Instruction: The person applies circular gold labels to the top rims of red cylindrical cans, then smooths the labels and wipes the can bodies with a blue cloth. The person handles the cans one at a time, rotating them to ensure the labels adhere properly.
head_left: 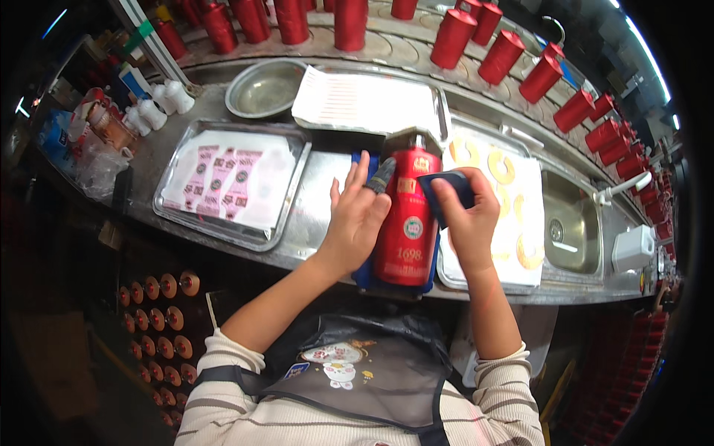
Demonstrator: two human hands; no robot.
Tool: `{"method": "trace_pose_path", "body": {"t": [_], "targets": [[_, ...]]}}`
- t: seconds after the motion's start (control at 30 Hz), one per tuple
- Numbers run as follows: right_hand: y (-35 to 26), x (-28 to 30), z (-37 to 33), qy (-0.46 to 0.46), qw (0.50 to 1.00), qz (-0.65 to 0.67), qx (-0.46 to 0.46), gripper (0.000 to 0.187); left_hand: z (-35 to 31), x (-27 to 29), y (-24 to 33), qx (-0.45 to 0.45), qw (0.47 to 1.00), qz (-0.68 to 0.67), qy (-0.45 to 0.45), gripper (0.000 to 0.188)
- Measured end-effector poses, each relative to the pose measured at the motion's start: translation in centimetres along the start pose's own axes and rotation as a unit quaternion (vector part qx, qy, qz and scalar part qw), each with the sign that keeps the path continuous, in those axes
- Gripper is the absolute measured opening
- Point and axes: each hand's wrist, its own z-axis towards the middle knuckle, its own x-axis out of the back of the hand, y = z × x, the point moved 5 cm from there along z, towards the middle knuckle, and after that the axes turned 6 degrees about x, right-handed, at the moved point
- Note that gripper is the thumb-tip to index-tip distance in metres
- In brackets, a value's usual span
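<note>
Stainless steel forms the long counter (pixel 327 186) over which both hands are held, and its far edge is lined by a curved row of red bottles (pixel 506 56) standing upright. Left of the left hand, a shallow metal tray (pixel 167 201) is laid with a white sheet carrying pink labels (pixel 223 182). Beyond the hands, a round metal bowl (pixel 264 88) and a second tray with a white ribbed sheet (pixel 364 100) are set side by side. Just right of the right hand, a third tray (pixel 520 279) is covered with white paper bearing round golden stickers (pixel 502 167), and farther right a small sink (pixel 573 223) is sunk into the counter. Small white bottles (pixel 160 104) are grouped at the far left.

Between the two hands a red bottle (pixel 407 223) is laid on its side on a blue cloth (pixel 364 276), its dark neck pointing away from the person. Its body is glossy red with a gold-trimmed label and a small round seal. The left hand (pixel 357 219) is spread flat against the bottle's left side, one finger wrapped in a grey cover. The right hand (pixel 468 215) is closed on a dark blue pad (pixel 446 189), which is pressed against the bottle's upper right side.
</note>
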Motion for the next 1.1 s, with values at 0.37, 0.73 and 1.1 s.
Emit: {"method": "trace_pose_path", "body": {"t": [0.37, 0.73, 1.1], "targets": [[6.6, 5.6, -2.6, 0.014, 0.988, 0.063, -0.141, 0.02, 1.5, 10.6, -3.9, 0.111, 0.98, -0.024, 0.164, 0.016], [6.0, 4.4, -3.2, -0.036, 0.911, 0.279, -0.3, 0.026, 16.2, 16.9, -10.3, 0.125, 0.969, 0.143, 0.156, 0.032], [5.6, 4.0, -4.4, -0.074, 0.924, 0.167, -0.336, 0.027, 29.0, 15.3, -18.5, 0.257, 0.915, 0.272, 0.151, 0.069]]}}
